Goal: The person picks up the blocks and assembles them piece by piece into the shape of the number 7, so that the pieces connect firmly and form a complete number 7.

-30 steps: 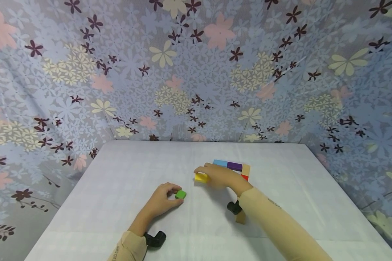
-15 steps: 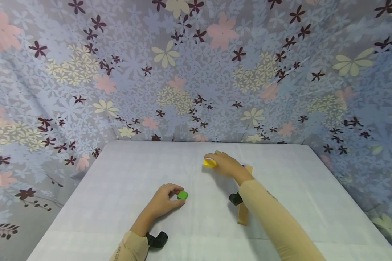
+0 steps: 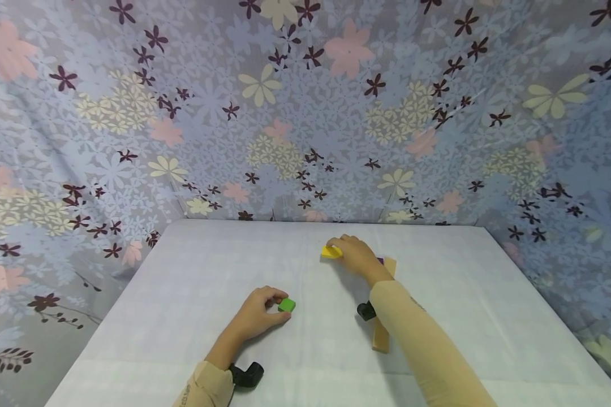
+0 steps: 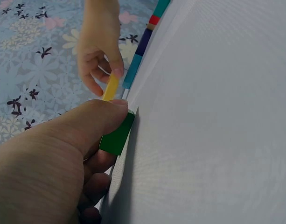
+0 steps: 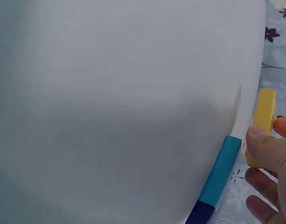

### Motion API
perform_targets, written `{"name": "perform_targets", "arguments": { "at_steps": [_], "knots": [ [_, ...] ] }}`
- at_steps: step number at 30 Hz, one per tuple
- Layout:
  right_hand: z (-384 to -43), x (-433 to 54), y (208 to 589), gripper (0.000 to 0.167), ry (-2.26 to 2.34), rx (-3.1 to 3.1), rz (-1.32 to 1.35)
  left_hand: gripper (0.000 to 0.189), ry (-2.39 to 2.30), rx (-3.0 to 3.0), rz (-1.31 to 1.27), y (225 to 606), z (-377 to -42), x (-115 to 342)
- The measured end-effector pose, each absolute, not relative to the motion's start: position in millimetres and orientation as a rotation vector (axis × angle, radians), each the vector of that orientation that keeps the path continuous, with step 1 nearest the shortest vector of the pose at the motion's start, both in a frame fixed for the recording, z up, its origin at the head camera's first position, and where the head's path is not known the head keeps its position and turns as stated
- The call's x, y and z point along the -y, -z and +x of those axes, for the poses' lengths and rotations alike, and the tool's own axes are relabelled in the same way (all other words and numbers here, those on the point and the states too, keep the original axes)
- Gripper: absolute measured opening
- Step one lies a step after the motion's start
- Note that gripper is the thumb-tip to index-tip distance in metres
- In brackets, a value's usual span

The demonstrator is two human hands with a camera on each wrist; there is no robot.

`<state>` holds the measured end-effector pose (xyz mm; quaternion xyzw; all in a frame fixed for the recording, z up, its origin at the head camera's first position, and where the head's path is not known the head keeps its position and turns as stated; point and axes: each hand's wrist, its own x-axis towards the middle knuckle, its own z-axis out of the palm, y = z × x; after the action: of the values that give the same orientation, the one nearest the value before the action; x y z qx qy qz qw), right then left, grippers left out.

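In the head view my left hand (image 3: 257,310) pinches a small green block (image 3: 287,305) between thumb and fingers, low over the white table. The left wrist view shows the thumb lying along the green block's upper side. My right hand (image 3: 356,257) holds a yellow block (image 3: 330,252) by one end, farther back on the table. From the right wrist, the yellow block (image 5: 265,109) appears raised beside the light blue block (image 5: 220,172), with a gap between them. A dark purple block (image 5: 200,213) adjoins the light blue one. From the head, my right hand hides most of these two.
A wooden-coloured block (image 3: 381,336) lies partly under the right sleeve, and another pale wooden block (image 3: 390,264) shows behind the wrist. A red block (image 4: 154,19) shows farther along the line. A flowered cloth (image 3: 305,113) hangs behind the white table (image 3: 224,249).
My right hand has carried the yellow block away from me and slightly right, to the left end of the block line. My left hand has stayed nearly still with the green block.
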<state>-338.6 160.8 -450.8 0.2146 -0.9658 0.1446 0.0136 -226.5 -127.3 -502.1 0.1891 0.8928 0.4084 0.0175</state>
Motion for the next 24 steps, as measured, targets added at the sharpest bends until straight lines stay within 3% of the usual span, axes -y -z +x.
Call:
{"name": "perform_targets", "arguments": {
  "at_steps": [24],
  "knots": [
    [-345,-147,454,0.037,-0.464,3.048,0.557,0.039,-1.248,-2.788,0.577,504,-226,128]
  ]
}}
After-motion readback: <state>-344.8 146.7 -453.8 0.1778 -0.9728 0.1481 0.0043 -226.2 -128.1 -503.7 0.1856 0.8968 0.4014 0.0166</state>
